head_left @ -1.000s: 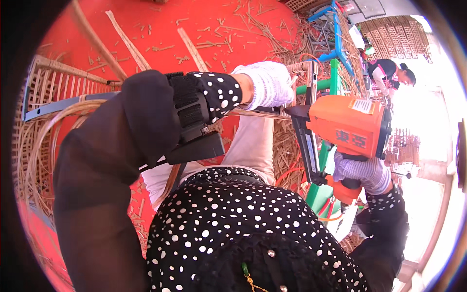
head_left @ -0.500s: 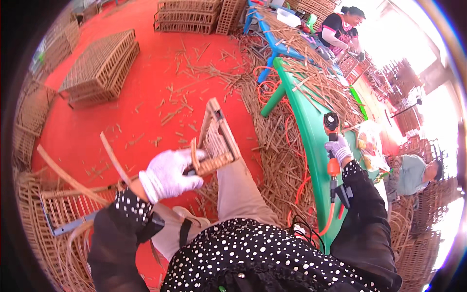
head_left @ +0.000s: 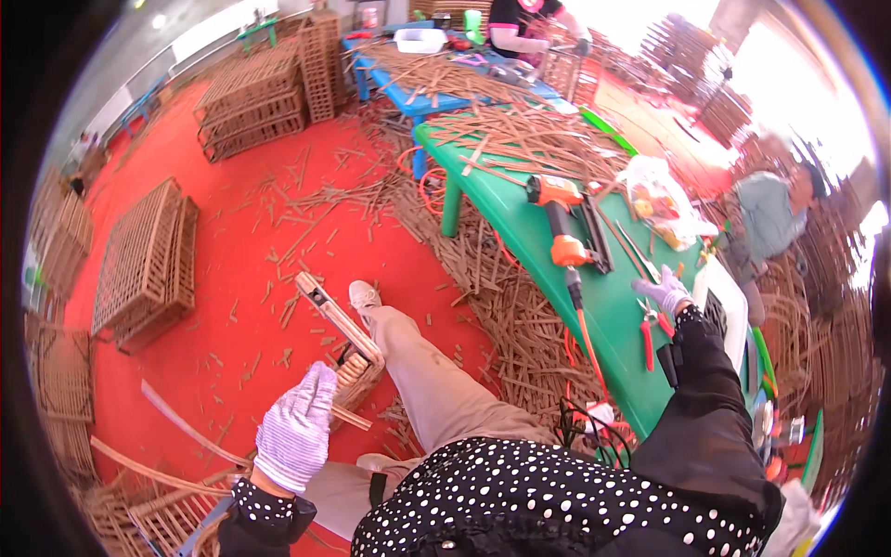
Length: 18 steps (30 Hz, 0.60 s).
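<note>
The left hand [head_left: 297, 432], lower left of the frame, appears closed on the near end of the woven piece [head_left: 349, 334], left of centre; finger contact is partly hidden. The right hand [head_left: 664, 291], centre right, extends with fingers spread near red-handled pliers [head_left: 648, 345] on the green tabletop [head_left: 613, 306]. An orange nail gun [head_left: 564, 218] lies at upper right.

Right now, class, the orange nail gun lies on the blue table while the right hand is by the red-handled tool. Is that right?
The table's colour is wrong: the head view shows the orange nail gun on the green table. The right hand is by the red-handled tool, as stated.
</note>
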Each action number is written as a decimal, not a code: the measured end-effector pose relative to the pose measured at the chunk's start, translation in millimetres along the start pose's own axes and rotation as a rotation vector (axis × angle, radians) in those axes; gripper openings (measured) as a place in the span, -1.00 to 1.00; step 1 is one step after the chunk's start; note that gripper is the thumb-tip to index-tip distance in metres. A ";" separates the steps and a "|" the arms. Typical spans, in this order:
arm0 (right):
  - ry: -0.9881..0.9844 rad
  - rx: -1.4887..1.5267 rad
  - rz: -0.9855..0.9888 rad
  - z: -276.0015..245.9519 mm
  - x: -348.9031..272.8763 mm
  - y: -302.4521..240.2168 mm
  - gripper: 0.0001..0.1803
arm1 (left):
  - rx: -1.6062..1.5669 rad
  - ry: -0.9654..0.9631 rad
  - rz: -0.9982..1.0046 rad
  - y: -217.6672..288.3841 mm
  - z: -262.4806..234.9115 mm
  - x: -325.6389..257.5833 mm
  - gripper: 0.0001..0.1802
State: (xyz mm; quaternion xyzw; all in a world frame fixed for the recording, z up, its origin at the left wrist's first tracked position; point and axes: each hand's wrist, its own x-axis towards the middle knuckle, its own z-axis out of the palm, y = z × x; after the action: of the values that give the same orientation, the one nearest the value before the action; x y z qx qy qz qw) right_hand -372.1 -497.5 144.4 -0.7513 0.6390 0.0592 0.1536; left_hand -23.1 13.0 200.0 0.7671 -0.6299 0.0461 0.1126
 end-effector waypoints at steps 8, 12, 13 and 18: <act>0.004 -0.147 0.111 19.4 -75.6 40.9 0.22 | -0.501 0.184 -0.116 0.7 -21.5 1.2 -0.62; -0.158 -0.170 0.161 12.6 -74.8 40.0 -0.11 | -0.584 0.213 -0.179 5.4 -20.7 -0.1 -0.74; -0.169 -0.209 0.169 15.1 -72.1 40.8 -0.21 | -0.557 0.230 -0.173 4.3 -19.7 -4.8 -0.74; 0.093 0.219 0.006 7.6 -88.0 5.1 -0.45 | -0.467 0.197 -0.011 12.1 -22.9 -22.1 -0.71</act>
State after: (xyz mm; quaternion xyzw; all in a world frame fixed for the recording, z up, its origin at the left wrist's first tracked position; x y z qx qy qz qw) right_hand -391.8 -413.0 161.6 -0.7300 0.6504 -0.0453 0.2050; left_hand -37.7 37.2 218.9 0.7153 -0.6054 -0.0267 0.3479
